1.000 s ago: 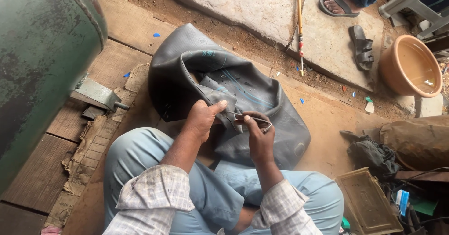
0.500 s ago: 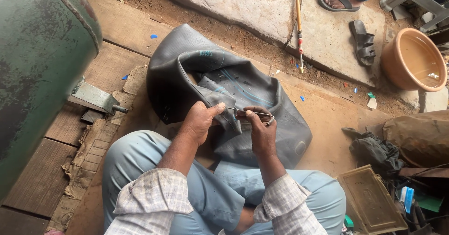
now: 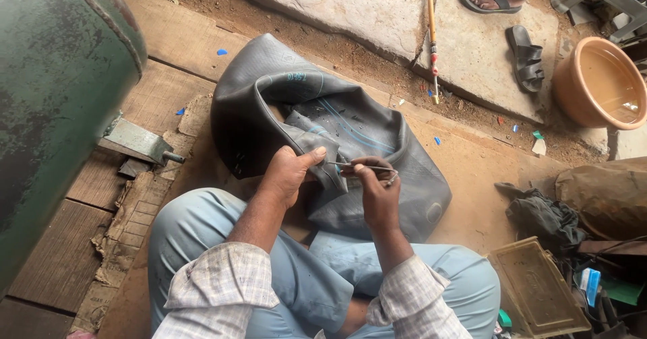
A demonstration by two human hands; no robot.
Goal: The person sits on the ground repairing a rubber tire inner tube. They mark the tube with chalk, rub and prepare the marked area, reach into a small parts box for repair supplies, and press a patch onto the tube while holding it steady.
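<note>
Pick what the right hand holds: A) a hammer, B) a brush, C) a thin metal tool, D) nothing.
C: the right hand pinches a thin metal tool over the folded tube, which the left hand grips.

Bright, even daylight, soft and diffuse. Faint shadows only, close under the black inner tube (image 3: 323, 130). Mild glare on the orange basin (image 3: 600, 83) beyond it. Sharp focus throughout; slight wide-angle stretch at edges.
</note>
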